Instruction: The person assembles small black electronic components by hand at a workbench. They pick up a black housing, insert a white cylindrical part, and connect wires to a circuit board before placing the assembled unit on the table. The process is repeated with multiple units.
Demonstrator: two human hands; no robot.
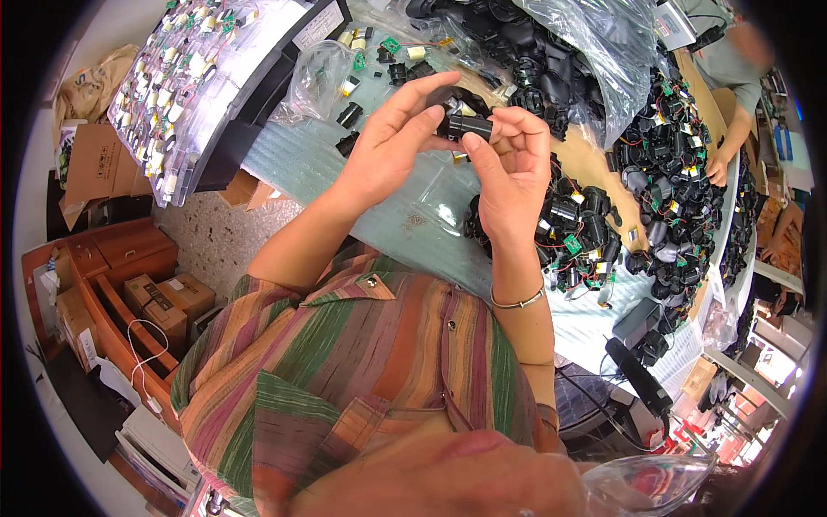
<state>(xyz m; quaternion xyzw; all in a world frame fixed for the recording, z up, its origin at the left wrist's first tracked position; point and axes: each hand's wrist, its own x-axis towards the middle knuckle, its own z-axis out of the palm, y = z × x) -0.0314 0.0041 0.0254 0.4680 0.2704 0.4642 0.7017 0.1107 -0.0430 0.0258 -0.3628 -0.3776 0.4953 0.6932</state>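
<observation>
A small black casing [469, 127] is up in the air above the surface [431, 194], held between the person's two hands; its black tubular part faces the camera. Taking the casing as the middle of the clock, the left hand [388, 148] is on its 9 o'clock side, the thumb pressing against its near end and the index finger stretched out along the far side. The right hand [514, 172] is at 4 o'clock, pinching the casing between the thumb and the bent fingers behind it. A bangle [521, 302] circles the right wrist.

Loose black pieces [349, 116] lie on the surface at 9 o'clock, with a crumpled clear bag [314, 82] just beyond. At about half past ten is a small green circuit board [390, 45]. Dark moulded parts [525, 52] are heaped at 1 o'clock, partly under clear plastic sheeting [594, 43] at 2. A pile of black parts with red wires [573, 228] is at half past four, and a longer heap [663, 172] runs past 3 o'clock. Near that heap is a co-worker's hand [717, 171].

Farther out, a tray [267, 99] of whitish components stands tilted at 9 o'clock, and an orange-brown cabinet [129, 246] stands on the floor at 8.
</observation>
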